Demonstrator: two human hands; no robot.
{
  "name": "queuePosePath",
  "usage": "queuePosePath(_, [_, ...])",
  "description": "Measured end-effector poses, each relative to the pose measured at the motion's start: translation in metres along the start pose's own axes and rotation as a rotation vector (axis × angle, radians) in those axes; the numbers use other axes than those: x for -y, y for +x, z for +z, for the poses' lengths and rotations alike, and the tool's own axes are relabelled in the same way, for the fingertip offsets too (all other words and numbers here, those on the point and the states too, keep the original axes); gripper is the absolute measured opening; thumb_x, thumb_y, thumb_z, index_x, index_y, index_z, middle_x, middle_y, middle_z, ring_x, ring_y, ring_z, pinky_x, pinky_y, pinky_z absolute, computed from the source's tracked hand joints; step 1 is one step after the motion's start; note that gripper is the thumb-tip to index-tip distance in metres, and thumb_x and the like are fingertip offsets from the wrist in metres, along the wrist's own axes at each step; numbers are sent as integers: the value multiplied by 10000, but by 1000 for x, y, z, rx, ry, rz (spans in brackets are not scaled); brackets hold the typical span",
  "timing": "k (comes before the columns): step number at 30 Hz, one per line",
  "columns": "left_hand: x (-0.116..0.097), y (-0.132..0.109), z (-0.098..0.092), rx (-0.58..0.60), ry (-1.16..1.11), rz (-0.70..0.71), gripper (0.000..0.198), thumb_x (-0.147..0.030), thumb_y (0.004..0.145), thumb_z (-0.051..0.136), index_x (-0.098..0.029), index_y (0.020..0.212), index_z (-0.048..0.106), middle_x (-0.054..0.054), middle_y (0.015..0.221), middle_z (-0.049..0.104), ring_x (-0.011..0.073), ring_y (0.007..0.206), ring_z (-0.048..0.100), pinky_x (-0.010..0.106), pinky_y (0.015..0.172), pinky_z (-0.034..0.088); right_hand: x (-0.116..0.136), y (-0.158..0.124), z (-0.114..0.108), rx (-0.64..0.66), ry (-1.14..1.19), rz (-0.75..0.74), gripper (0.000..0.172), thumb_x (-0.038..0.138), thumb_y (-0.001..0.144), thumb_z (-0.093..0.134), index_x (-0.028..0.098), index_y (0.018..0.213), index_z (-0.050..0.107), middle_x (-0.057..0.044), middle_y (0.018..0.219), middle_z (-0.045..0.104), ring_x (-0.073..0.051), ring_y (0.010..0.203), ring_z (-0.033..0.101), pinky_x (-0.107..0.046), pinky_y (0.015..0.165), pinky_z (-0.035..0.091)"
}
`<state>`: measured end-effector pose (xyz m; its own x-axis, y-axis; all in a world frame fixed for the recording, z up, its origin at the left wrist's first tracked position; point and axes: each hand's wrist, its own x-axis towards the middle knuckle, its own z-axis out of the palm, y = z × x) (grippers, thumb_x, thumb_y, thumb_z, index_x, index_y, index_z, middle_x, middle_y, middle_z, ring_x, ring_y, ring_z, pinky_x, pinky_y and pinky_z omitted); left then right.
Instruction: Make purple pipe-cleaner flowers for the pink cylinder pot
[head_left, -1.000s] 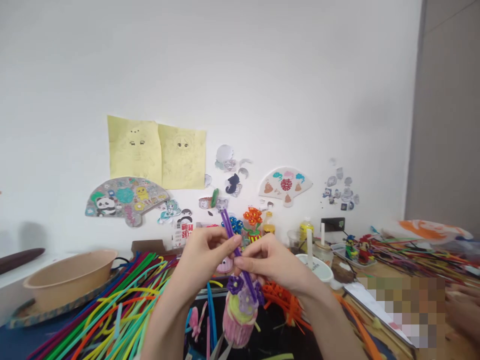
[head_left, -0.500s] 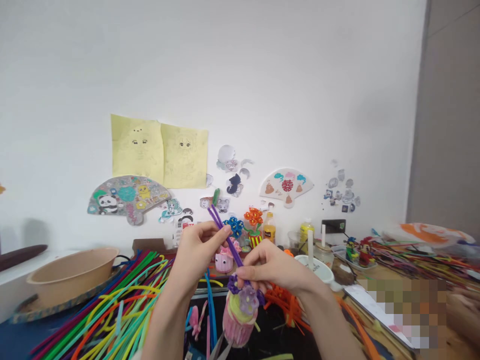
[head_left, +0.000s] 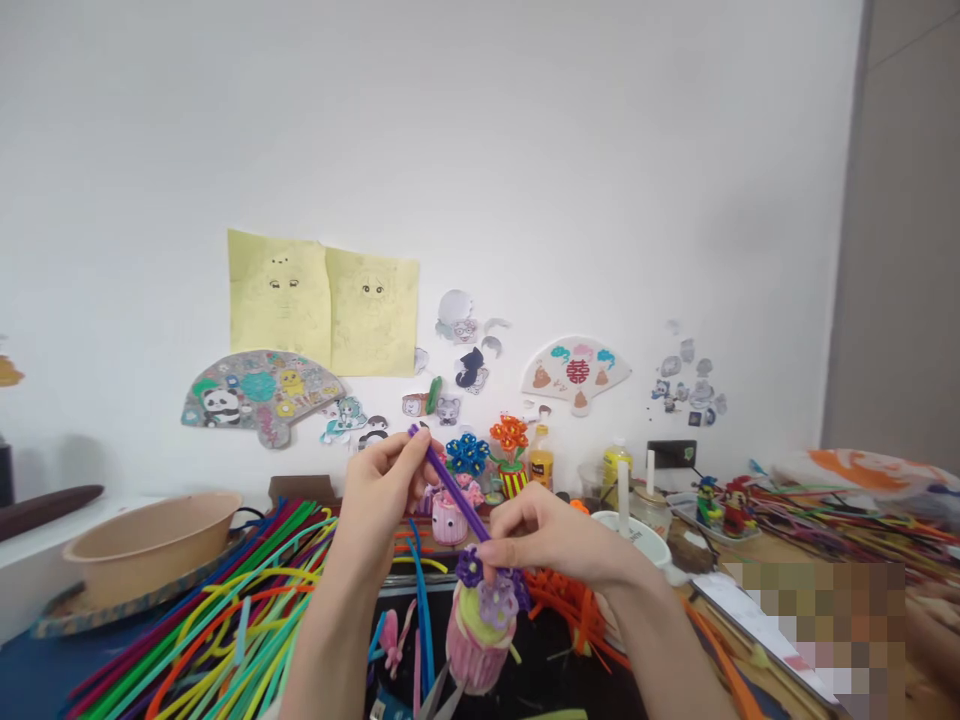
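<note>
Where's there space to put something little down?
Small bare patches: black surface right of the pink pot, below the orange strips; blue surface left of the colorful strips, in front of the tan basin. It's crowded among those strips and by the bottles.

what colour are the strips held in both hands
Purple; the strips show best in the head view.

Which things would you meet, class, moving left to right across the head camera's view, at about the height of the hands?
Tan oval basin → left hand → slim bundle of purple fuzzy stems → right hand → round white container → small red figure.
</note>
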<state>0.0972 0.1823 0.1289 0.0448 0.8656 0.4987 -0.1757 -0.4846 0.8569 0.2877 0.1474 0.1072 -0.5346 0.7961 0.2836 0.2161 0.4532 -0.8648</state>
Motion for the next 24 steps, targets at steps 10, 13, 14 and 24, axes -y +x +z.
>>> queuePosePath(10, [-1, 0, -2, 25, -25, -27, 386, -463, 617, 789, -144, 640, 573, -53, 511, 515, 37, 432, 363, 157, 404, 241, -1, -1, -7, 33, 9, 6, 325, 408, 820, 705, 105, 708, 746, 71, 466, 395, -56, 458, 245, -268, 461, 148])
queuePosePath(13, [-2, -2, -3, 146, 29, -33, 355, -431, 628, 794, -136, 689, 605, -59, 519, 495, 42, 465, 372, 159, 432, 260, -1, -2, -7, 29, 23, 9, 333, 413, 822, 703, 103, 708, 743, 76, 459, 376, -53, 451, 236, -267, 457, 141])
queuePosePath(14, [-2, -3, -3, 193, 51, -34, 342, -427, 648, 782, -134, 686, 609, -62, 514, 482, 42, 468, 365, 162, 438, 264, -1, -2, -7, 23, 26, 7, 337, 417, 822, 702, 102, 710, 744, 78, 457, 373, -51, 450, 234, -267, 457, 140])
queuePosePath(24, [0, -4, 3, 319, 166, -10, 350, -464, 728, 714, -124, 729, 628, 4, 617, 600, 79, 527, 446, 200, 484, 329, 0, -4, -10, -24, 33, 4, 350, 442, 822, 695, 112, 718, 752, 87, 433, 329, -50, 434, 244, -257, 443, 151])
